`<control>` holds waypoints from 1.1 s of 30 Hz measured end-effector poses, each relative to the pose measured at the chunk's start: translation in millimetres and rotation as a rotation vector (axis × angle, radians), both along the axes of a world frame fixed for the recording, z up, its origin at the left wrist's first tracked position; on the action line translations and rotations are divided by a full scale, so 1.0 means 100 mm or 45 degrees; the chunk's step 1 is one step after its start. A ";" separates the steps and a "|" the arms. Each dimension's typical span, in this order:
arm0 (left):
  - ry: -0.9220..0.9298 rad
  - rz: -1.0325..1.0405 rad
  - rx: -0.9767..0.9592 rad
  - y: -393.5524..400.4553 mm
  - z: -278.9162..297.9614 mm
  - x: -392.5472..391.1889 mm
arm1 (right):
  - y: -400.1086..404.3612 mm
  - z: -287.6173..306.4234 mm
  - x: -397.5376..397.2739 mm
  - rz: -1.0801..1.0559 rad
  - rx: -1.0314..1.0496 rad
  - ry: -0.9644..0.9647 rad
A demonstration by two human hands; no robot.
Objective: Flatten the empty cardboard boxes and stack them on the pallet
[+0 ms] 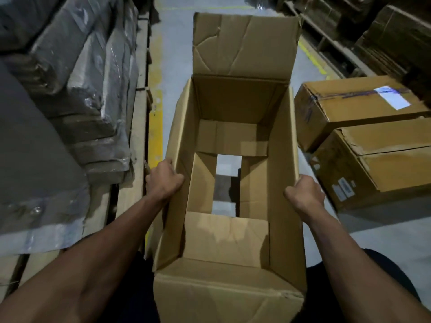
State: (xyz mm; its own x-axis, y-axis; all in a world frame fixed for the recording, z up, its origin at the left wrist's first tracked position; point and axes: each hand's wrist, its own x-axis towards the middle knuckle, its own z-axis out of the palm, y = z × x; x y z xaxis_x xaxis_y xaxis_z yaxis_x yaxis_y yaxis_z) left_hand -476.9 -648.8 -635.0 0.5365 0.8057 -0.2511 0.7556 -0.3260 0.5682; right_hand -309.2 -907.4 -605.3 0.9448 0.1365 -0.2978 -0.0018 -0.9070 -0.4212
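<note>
— Where's the box (233, 173)?
— Upright over the floor (177, 38), beside the pallet (137, 127), open (creased flaps, gap in the bottom).
— The grip?
— Left hand (163, 180) and right hand (305, 192) each clench a side wall.

cardboard box (235, 141) | brown, creased | open both ends, upright | floor visible through bottom flaps

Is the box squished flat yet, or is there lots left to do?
Not yet. Its bottom flaps are already open, showing floor through the gap. The left hand and right hand each grip a side wall of the open box, which is not flat. Two closed boxes wait on the right.
</note>
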 end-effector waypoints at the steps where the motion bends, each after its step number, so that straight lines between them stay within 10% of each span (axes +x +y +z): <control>1: 0.002 0.004 0.002 -0.04 0.01 -0.03 | -0.02 0.01 -0.04 -0.003 -0.002 0.003; 13: -0.029 -0.493 0.487 -0.81 0.26 0.17 | -0.06 0.15 -0.02 -0.069 0.153 -0.009; 20: 0.604 -1.235 -0.016 -1.34 -0.55 0.43 | 0.08 0.22 0.10 -0.033 0.222 0.004; 33: 0.847 -1.183 -0.195 -1.44 -1.57 0.42 | 0.13 0.04 0.24 0.024 0.308 0.017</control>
